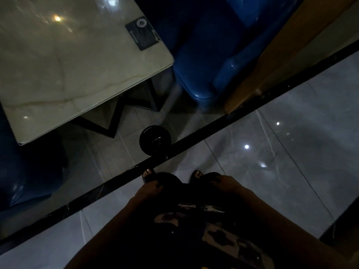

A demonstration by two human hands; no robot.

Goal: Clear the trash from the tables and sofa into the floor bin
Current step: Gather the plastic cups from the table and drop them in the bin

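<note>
At nine o'clock in our view we list a dark blue seat, deep in shadow. Toward ten and eleven o'clock: a pale marble-look table, bearing only a small dark placard near its far corner; we see no trash on the part that shows. Just past its near corner, at centre: a round black floor bin, standing on the tiles beside the black floor strip. At one o'clock: a blue sofa, glossy, its seat free of litter so far as the dim light lets us tell.

Step in hand, by our judgement: a pause between pickups, or the end of this table's clearing. The next move calls for us to look for remaining trash elsewhere, then carry it to the bin.

Hands, at six o'clock: left hand and right hand lie apart, low against the dark clothing, forearms pointing down toward the sandalled feet. Both seem to hold nothing, fingers loosely bent, though the gloom makes that uncertain.
</note>
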